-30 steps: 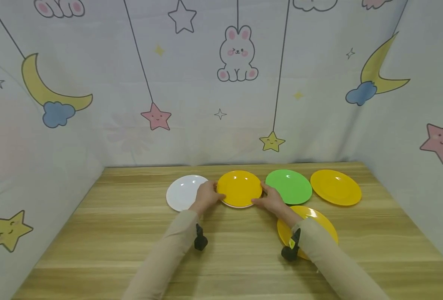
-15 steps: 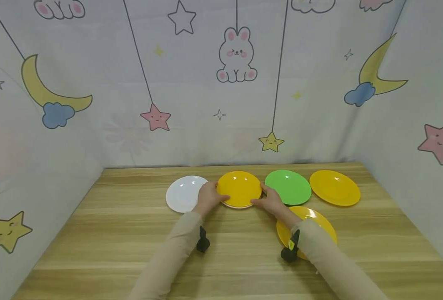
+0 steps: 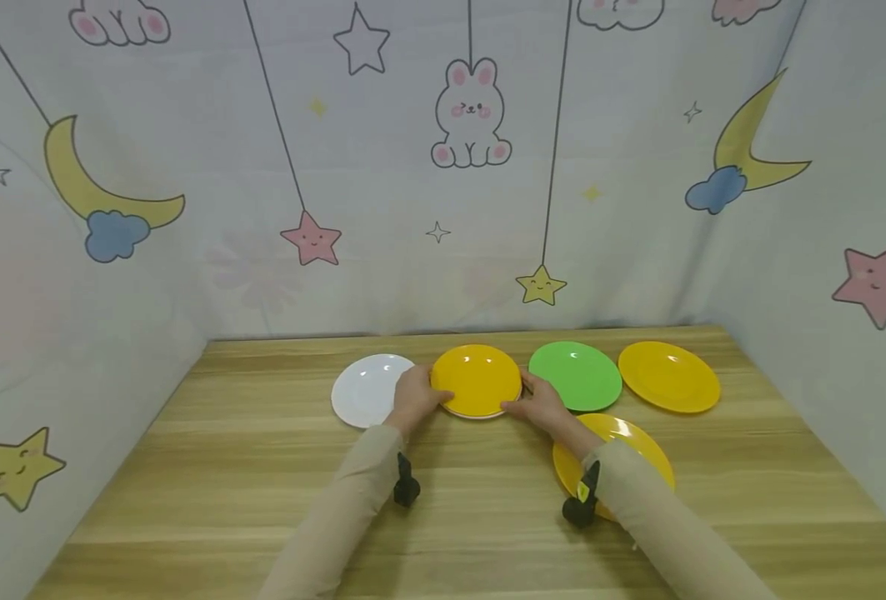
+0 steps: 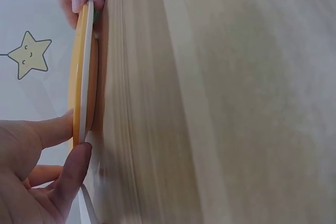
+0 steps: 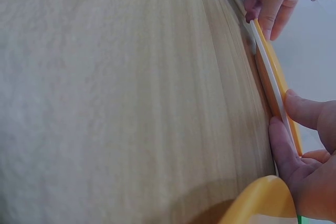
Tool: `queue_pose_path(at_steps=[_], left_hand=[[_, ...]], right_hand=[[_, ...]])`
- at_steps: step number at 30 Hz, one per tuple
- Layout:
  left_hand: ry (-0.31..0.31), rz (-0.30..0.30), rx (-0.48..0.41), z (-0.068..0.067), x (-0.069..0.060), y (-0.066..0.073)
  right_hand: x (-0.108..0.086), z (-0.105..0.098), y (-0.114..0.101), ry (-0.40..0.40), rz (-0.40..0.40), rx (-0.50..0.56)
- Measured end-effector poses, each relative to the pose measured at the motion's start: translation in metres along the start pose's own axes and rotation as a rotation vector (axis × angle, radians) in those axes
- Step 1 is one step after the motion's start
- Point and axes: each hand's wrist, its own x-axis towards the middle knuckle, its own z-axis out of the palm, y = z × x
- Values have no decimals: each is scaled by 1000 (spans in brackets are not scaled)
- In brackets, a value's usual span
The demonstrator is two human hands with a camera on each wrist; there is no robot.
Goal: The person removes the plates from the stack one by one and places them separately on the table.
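Note:
Both hands hold a yellow plate (image 3: 477, 379) by its sides. A white plate (image 4: 82, 93) lies directly beneath it, its rim showing as a thin white line. My left hand (image 3: 412, 397) pinches both rims at the left, thumb on top and fingers below, as the left wrist view shows. At the opposite side my right hand (image 3: 544, 405) grips the two rims in the same way. Whether this pair touches the table is hard to tell. Another white plate (image 3: 362, 392) lies just left of my left hand. A green plate (image 3: 576, 377) lies right behind my right hand.
One yellow plate (image 3: 669, 377) lies at the back right. Nearer, another yellow plate (image 3: 643, 440) is partly covered by my right forearm. The wooden table (image 3: 247, 500) meets a patterned cloth backdrop (image 3: 382, 292) at its back edge and at both sides.
The hands and the pair of plates stay almost in place, with the same grip. The whole head view shifts very slightly.

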Motion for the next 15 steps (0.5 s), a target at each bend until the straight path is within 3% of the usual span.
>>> queue_pose_path(at_steps=[7, 9, 14, 15], left_hand=[[-14, 14, -69, -4, 1, -1], [-4, 45, -78, 0, 8, -8], [-17, 17, -120, -3, 8, -12], [-31, -18, -137, -8, 2, -6]], right_hand=[[-3, -1, -3, -12, -9, 7], [-4, -1, -4, -11, -12, 11], [-6, -2, -4, -18, -21, 11], [-6, -2, -3, -19, -24, 11]])
